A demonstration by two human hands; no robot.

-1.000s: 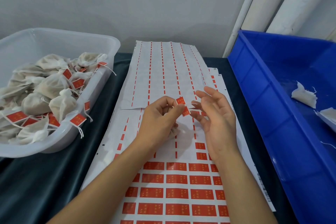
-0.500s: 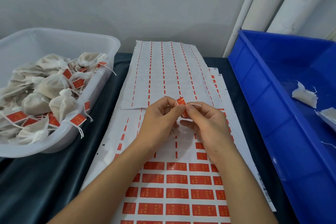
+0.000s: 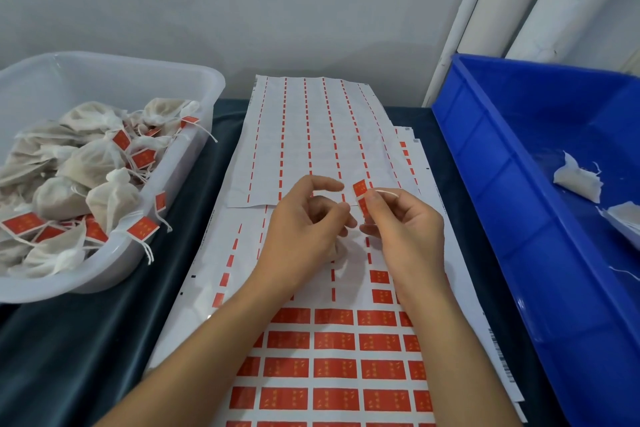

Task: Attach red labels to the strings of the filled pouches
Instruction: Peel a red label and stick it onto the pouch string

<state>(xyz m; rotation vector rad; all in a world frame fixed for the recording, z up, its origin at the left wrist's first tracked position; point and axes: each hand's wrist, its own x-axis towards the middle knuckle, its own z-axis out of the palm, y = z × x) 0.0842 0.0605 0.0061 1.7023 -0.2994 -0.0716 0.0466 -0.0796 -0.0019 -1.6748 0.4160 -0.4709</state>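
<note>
My right hand (image 3: 405, 232) pinches a folded red label (image 3: 360, 189) between thumb and forefinger, and a white string end (image 3: 388, 191) sticks out over its fingertips. My left hand (image 3: 304, 229) sits just left of the label, its thumb and forefinger curled and apart from it. A filled white pouch (image 3: 337, 251) shows beneath my left hand's curled lower fingers, mostly hidden. Both hands hover over the label sheets (image 3: 332, 371), whose near rows carry several red labels.
At the left stands a clear plastic tub (image 3: 194, 80) with several labelled pouches. A blue bin (image 3: 485, 163) at the right holds a few white pouches (image 3: 576, 180). Dark cloth (image 3: 86, 340) covers the table. White pipes stand at the back right.
My right hand went from open to pinching the label and string. My left thumb and forefinger have come off the label, which has shifted slightly right.
</note>
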